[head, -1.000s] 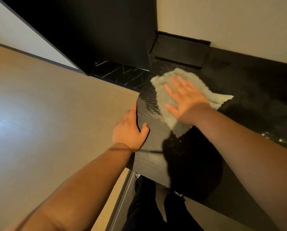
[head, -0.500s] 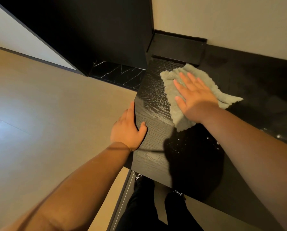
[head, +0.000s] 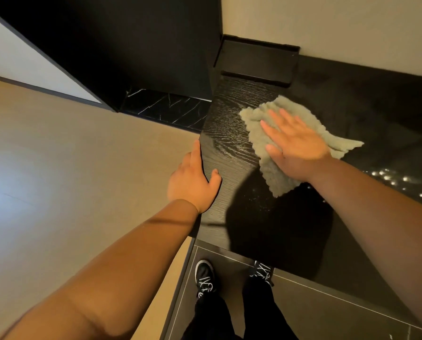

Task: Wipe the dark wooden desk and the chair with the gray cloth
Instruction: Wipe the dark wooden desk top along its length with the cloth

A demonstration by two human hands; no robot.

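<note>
Though near desk [head: 226, 153] edge, cloth [head: 277, 176] inboard.

One desk [head: 229, 143] of dark wood. One gray cloth [head: 278, 182]. Two grips, bare: one left grip [head: 192, 180], one right grip [head: 295, 148]. Two forearms, one behind each grip. One shallow black box [head: 256, 62]. Two black shoes with white laces: one left shoe [head: 205, 278], one right shoe [head: 264, 272]. One strip of black marble [head: 166, 106], white-veined.
</note>
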